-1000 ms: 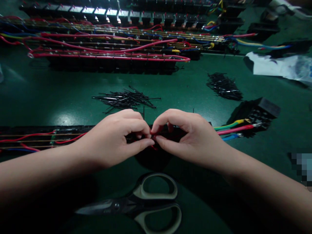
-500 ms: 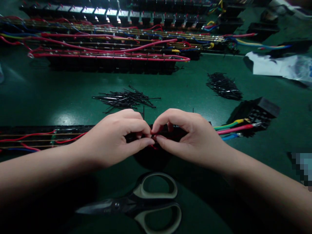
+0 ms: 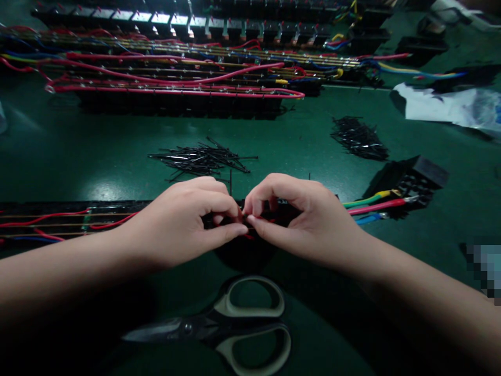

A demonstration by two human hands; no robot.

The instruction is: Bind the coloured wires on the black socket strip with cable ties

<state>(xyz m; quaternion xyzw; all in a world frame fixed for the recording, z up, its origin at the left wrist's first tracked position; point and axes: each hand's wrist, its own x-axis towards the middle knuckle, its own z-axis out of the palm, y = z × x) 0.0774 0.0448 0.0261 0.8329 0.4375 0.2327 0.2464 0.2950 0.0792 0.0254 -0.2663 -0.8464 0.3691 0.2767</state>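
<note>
My left hand (image 3: 195,219) and my right hand (image 3: 301,219) meet fingertip to fingertip over a long black rail (image 3: 74,205) fitted with thin wires. Thumb and forefinger are pinched together on each hand. Whatever small thing lies between the fingertips is hidden, with a bit of red wire (image 3: 249,237) showing just beneath. Behind the fingers, a thin black cable tie (image 3: 230,183) sticks upright from the rail. From the rail's right end run green-yellow, red (image 3: 378,207) and blue leads towards a black block connector (image 3: 417,177).
Open-handled scissors (image 3: 211,326) lie nearest to me, blades pointing left. Beyond the rail are two piles of black cable ties (image 3: 199,158), (image 3: 359,138). Further back stand several wired black rails (image 3: 180,94). A white plastic bag (image 3: 438,107) lies at the right.
The fingertips of my right hand have shifted slightly, and the pinch of both hands has altered a little. Everything else stays where it was.
</note>
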